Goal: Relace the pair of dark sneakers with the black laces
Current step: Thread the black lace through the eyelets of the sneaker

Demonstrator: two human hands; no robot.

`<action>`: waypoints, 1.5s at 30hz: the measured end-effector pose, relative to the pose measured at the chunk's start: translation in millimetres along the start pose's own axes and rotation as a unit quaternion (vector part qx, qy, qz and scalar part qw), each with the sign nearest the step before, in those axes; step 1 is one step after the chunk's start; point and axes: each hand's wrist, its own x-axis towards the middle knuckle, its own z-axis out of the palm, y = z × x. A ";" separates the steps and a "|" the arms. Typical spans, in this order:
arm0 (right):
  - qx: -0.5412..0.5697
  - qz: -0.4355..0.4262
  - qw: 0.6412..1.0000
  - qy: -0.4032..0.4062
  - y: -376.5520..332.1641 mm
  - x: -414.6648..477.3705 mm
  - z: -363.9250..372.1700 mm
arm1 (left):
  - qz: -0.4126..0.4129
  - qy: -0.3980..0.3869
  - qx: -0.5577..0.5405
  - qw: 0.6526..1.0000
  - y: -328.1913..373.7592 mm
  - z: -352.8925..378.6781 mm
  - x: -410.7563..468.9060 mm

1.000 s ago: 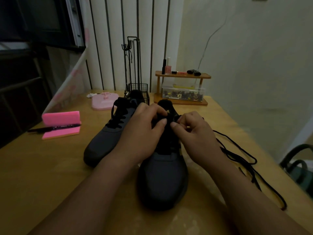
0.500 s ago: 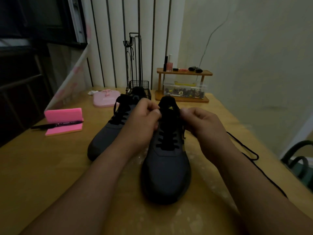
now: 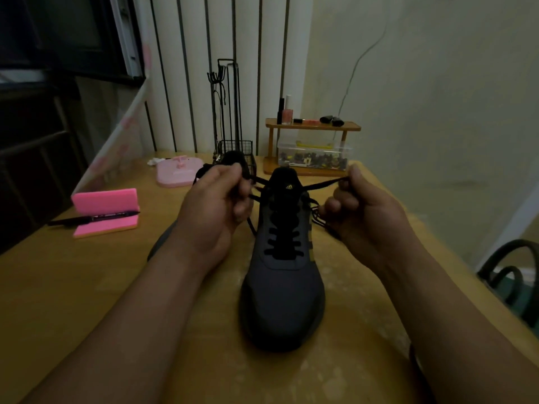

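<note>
Lace behaviour first: a soft, thin, limp cord, judged light and a little slippery. It is kept taut only because it is pulled from both sides. One strand is pinched in the left hand and one in the right hand, with the fingers curled round the cord and the two hands well apart, either side of the tongue. The best hold is judged to be close to the top eyelets, where tension is passed straight into the crossings (a grip far out on the tail would only take up slack).

The near sneaker stands upright on the counter between the forearms, with its toe at the near end. Crossings are seen up the whole throat. The upper is judged pliable and the sole stiffer. The shoe is judged light enough to be dragged by a hard pull, since nothing holds it down.

Hard to make out:
- The second sneaker lies left and farther off, mostly covered by the left hand. Only its collar and a sliver of toe are seen, so its lacing cannot be assessed.
- Slack is bunched beneath the right hand, and its length cannot be told.
- The lace tips are hidden inside the fists.
- The light is dim, so the eyelets cannot be counted with confidence.
</note>
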 end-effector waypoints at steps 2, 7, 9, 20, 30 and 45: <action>-0.089 0.002 0.996 0.009 -0.3 -0.5 -4.1 | -0.004 -0.006 0.097 0.995 1.4 -1.6 -2.8; -0.370 -0.044 0.926 -0.058 3.3 -8.2 4.7 | 0.019 -0.061 0.291 0.955 -4.5 7.2 -18.4; -0.242 -0.065 0.967 -0.054 -0.4 -8.3 5.5 | 0.034 -0.041 0.256 0.965 -1.8 2.7 -17.3; -0.247 -0.020 0.938 0.244 -5.4 0.6 -35.4 | 0.047 0.017 0.014 0.999 2.1 -0.4 -16.3; -0.541 -0.046 0.839 0.023 30.5 -17.8 7.7 | 0.066 0.094 0.143 0.983 -0.5 5.3 -26.3; -0.530 -0.227 0.817 0.010 41.4 -12.3 -0.8 | 0.170 0.085 0.525 0.830 -20.7 19.4 -31.7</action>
